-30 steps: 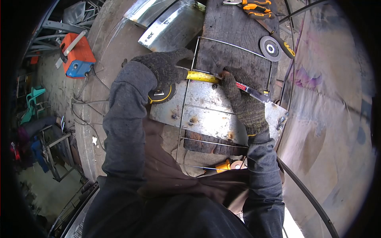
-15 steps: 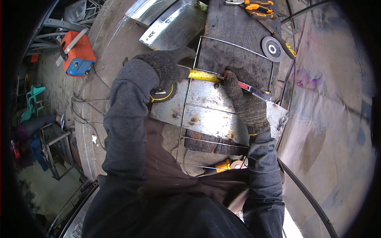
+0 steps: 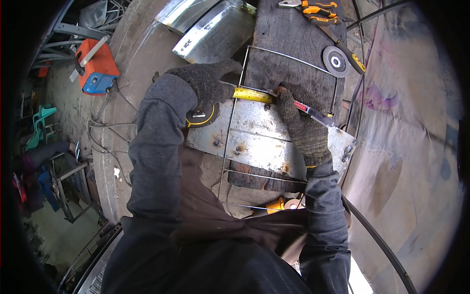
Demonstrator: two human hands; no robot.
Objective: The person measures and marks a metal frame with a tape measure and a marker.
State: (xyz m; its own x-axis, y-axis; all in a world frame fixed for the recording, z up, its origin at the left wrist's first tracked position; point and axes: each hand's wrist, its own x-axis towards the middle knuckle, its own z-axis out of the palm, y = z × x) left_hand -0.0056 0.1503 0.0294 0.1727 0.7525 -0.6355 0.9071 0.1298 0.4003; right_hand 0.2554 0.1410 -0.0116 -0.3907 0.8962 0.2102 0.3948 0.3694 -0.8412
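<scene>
My left hand (image 3: 208,84), in a dark knitted glove, is closed on a tape measure; its round black case (image 3: 203,116) with a yellow edge shows below the glove. The yellow blade (image 3: 254,95) stretches right across a thin metal rod frame (image 3: 228,134). My right hand (image 3: 307,117), gloved too, grips a marker (image 3: 313,111) with a red and white label, slanting across the palm. Its fingertips meet the blade's right end, and an exposed fingertip shows there. Under the frame lies a shiny metal plate (image 3: 267,147) with rust-brown spots.
A dark wooden board (image 3: 289,29) runs beneath the frame. Orange-handled pliers (image 3: 318,7), a flap disc (image 3: 336,61) and a yellow-black handled tool (image 3: 356,61) lie at the upper right. Sheet-metal pieces (image 3: 215,32) lie above. An orange-blue machine (image 3: 97,68) with cables stands left; an orange grinder (image 3: 276,205) lies near my lap.
Almost nothing differs. The whole view has shifted very slightly, while both hands keep their hold on the tape measure and marker.
</scene>
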